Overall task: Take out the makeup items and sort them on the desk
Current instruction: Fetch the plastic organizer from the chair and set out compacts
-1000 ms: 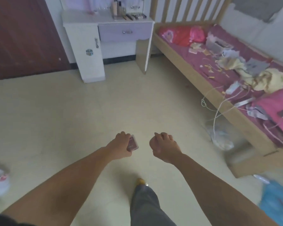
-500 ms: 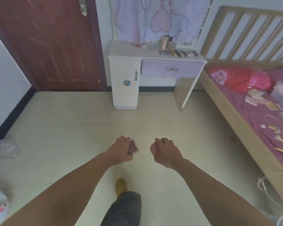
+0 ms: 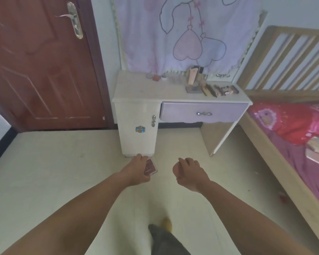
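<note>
Head view: desk (image 3: 147,91) against far wall, door (image 3: 44,61) at left, bed (image 3: 287,162) along right. Bare floor between person and desk; room to walk straight ahead. Desk's right half crowded with makeup items (image 3: 212,87); left half open. Left hand (image 3: 136,171) grips small maroon case (image 3: 150,167), fingers curled round it. Right hand (image 3: 189,172) curled; contents cannot be told. Advice: carry case level, set it down on open left part, well back from front edge, clear of existing row.

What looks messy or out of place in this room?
The bed stands out: loose papers or packets lie scattered on its purple cover beside a red pillow. On the desk, the makeup items crowd the right end, and some lie flat.
</note>
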Motion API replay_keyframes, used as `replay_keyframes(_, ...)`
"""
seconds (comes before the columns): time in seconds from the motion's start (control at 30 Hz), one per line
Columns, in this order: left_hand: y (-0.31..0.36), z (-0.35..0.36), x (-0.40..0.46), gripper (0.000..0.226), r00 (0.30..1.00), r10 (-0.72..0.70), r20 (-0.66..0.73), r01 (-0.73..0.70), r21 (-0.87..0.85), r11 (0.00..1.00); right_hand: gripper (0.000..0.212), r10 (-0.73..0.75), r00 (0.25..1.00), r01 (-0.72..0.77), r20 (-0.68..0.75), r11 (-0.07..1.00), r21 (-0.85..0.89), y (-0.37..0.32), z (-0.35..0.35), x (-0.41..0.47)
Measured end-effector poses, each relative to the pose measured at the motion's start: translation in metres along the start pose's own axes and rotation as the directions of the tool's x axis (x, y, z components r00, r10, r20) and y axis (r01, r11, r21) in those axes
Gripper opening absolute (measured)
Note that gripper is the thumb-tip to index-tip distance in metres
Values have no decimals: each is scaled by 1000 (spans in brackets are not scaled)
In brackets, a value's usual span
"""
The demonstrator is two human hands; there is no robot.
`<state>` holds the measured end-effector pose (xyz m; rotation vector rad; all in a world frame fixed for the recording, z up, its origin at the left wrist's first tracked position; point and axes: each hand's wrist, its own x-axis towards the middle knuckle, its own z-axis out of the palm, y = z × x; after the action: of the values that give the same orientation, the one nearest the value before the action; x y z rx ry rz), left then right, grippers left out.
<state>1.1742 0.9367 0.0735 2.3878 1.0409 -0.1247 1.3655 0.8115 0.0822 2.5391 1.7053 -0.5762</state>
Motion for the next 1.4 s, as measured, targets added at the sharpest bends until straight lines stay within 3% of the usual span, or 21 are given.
replay_keyframes(0.43, -8, -117, 304, 60, 997, -47, -54, 46, -21, 999, 76, -73, 997, 73, 8, 997, 13, 55, -135, 317)
replay_keyframes(0.9, -32, -178, 592, 61, 984, 112, 135, -126, 96, 987, 69, 159, 985, -166, 67, 979, 117, 95, -172, 581)
replay_keyframes(1.03, -41, -174, 629, 66, 976, 150, 160, -179, 185, 966, 58, 219, 974, -223, 65, 972, 75, 86, -175, 608)
replay_keyframes(1.17, -45, -166, 638, 65, 969, 199, 147, -237, 322, 917, 64, 297, 954, -299, 30, 951, 73, 78, -178, 609)
replay_keyframes(1.4, -39, -174, 641, 72, 959, 220, 177, -267, 321, 908, 75, 358, 933, -360, 42, 917, 172, 81, -182, 600)
